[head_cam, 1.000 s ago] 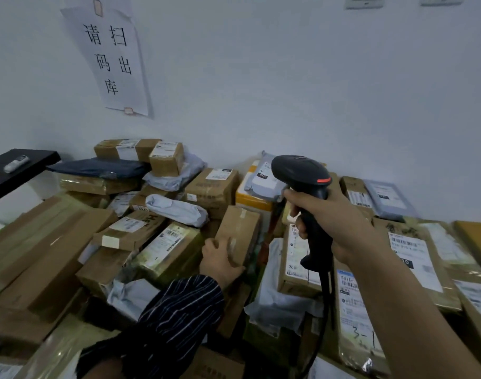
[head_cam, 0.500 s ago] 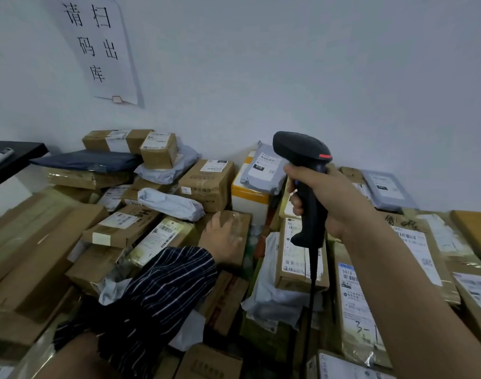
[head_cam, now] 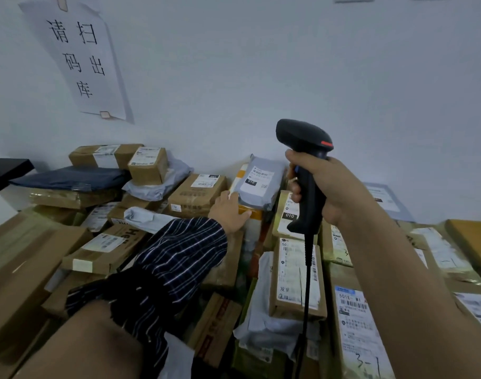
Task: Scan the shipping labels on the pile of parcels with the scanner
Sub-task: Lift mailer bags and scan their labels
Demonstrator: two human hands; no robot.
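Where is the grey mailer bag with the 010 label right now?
Head view, centre back by the wall: the grey mailer lies atop the orange-topped box, between the left hand and the scanner.

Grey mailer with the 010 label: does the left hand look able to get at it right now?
Probably yes. The left hand lies right at the lower edge of the grey mailer, by the orange box beneath it, with nothing between them.

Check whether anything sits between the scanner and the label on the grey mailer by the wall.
Nothing visible does. The right hand holds the scanner raised, right of the grey mailer; its label faces up, uncovered. The left hand touches only the mailer's left edge, clear of the label.
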